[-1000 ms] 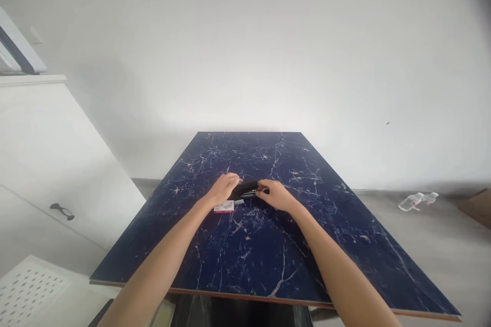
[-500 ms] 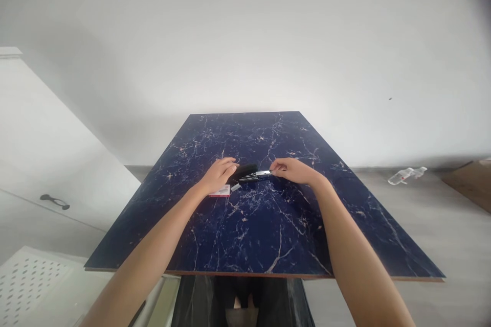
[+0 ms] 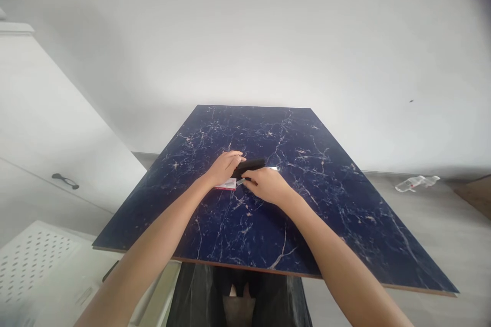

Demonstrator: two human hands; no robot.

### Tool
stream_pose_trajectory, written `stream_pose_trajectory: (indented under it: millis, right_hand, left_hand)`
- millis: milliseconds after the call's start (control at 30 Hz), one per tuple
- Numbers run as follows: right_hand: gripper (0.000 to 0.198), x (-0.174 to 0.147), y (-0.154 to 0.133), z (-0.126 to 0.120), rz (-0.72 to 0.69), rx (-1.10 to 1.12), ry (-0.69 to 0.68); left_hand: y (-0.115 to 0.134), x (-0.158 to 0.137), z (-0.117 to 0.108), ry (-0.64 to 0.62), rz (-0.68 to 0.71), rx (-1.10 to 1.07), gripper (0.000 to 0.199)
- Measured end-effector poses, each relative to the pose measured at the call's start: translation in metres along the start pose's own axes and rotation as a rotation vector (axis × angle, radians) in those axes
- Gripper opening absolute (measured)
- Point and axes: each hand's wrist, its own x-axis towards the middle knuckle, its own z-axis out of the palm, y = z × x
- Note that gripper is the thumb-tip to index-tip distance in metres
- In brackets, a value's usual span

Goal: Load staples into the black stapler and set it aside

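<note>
A black stapler (image 3: 253,164) lies opened on the table, its silver metal end (image 3: 273,168) showing past my right hand. My left hand (image 3: 227,164) grips the stapler's left end, fingers bent over it. Just below, a white and red box (image 3: 226,184) is partly covered by my left hand. A small grey strip of staples (image 3: 240,182) rests against the box's right side. My right hand (image 3: 266,184) reaches across the front of the stapler, its curled fingertips at the strip's right end. The middle of the stapler is hidden behind that hand.
The dark blue marble-patterned table (image 3: 268,133) stands against a white wall. At left is a white cabinet with a dark handle (image 3: 65,181), above a white perforated surface (image 3: 38,260). Clear plastic bottles (image 3: 416,183) lie on the floor at right, near a brown box (image 3: 475,194).
My right hand has let go of the stapler's silver end and moved left to the strip of staples. My left hand stays on the stapler. The view has shifted slightly.
</note>
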Motion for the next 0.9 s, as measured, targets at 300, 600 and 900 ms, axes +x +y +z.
stream_pose_trajectory:
  millis: [300,600,900]
  right_hand:
    - [0.02,-0.002,0.011,-0.014,-0.101,0.245,-0.029]
    - [0.035,-0.02,0.065,-0.061,0.383,0.496,0.269]
    - [0.028,-0.013,0.072,-0.04,0.399,0.537,0.384]
  left_hand:
    - [-0.003,-0.001,0.001,0.016,0.007,-0.007,0.058]
    - [0.0,-0.002,0.001,-0.007,-0.024,0.011,0.059]
    - [0.023,-0.006,-0.005,0.377,0.118,0.196,0.04]
